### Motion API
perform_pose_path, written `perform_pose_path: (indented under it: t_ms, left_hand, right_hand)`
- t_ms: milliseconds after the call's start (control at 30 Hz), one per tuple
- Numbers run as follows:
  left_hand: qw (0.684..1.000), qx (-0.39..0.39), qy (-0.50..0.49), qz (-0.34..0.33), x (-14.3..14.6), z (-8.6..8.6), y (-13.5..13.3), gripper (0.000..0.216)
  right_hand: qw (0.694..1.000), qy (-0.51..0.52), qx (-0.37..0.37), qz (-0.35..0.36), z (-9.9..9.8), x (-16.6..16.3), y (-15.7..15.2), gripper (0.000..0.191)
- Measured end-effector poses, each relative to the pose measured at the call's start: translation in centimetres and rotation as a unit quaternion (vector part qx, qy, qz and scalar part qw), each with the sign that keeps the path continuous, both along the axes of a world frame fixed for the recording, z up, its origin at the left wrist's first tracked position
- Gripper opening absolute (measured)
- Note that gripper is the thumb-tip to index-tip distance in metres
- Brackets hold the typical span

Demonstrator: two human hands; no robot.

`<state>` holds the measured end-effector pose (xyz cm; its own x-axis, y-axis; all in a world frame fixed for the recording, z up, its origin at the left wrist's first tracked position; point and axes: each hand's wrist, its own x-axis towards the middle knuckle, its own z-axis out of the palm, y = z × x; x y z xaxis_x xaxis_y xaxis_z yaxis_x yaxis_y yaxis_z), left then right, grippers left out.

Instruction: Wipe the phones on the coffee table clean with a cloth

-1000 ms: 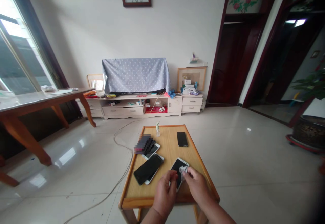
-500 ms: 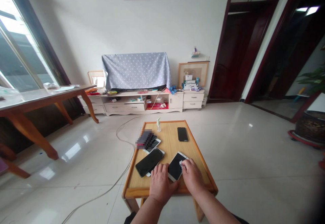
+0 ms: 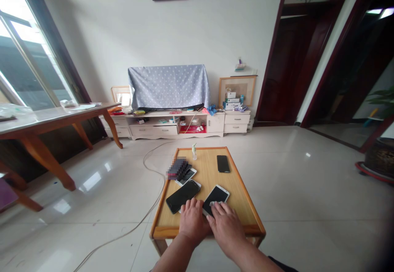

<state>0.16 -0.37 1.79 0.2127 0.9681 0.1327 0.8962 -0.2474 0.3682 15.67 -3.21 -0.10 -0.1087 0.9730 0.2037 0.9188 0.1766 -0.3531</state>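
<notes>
A white-edged phone (image 3: 217, 194) with a dark screen lies on the small wooden table (image 3: 236, 194). My left hand (image 3: 192, 221) rests at the phone's near left edge, fingers curled against it. My right hand (image 3: 225, 226) lies flat over the phone's near end, pressing a small pale cloth (image 3: 213, 203) onto the screen. A large black phone (image 3: 182, 196) lies just left of my left hand, on top of another white phone.
Further back on the table are a stack of phones (image 3: 182, 171), a lone black phone (image 3: 223, 163) and a small spray bottle (image 3: 194, 151). A cable (image 3: 144, 218) runs across the tiled floor at the left. A long wooden table (image 3: 46, 118) stands left.
The phone was held tilted above the table; now it lies flat. My right hand with the cloth has slid from the phone's far end down to its near end.
</notes>
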Motion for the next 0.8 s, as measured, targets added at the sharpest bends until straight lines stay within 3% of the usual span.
perform_pose_path:
  t_ms: [133,233,433,667,800]
  left_hand:
    - [1.000,0.015,0.003,0.001,0.0,-0.2,-0.3,0.054]
    - [1.000,0.016,0.000,-0.002,0.0,-0.3,-0.3,0.055]
    - [1.000,-0.011,-0.014,-0.006,-0.3,-0.9,0.3,0.043]
    - [1.000,0.013,-0.013,0.003,0.0,-1.2,0.3,0.059]
    - [0.999,0.024,-0.028,0.013,-0.1,-1.9,0.3,0.051]
  right_hand:
    - [0.999,-0.017,-0.031,-0.032,0.7,2.5,2.7,0.052]
    - [0.999,-0.018,-0.031,-0.018,0.9,3.0,3.2,0.056]
    - [0.989,0.000,-0.045,0.140,0.3,0.2,0.5,0.052]
    - [0.997,-0.009,-0.065,0.043,1.0,3.0,4.7,0.066]
    - [0.989,-0.002,-0.070,0.127,0.4,1.1,2.9,0.057]
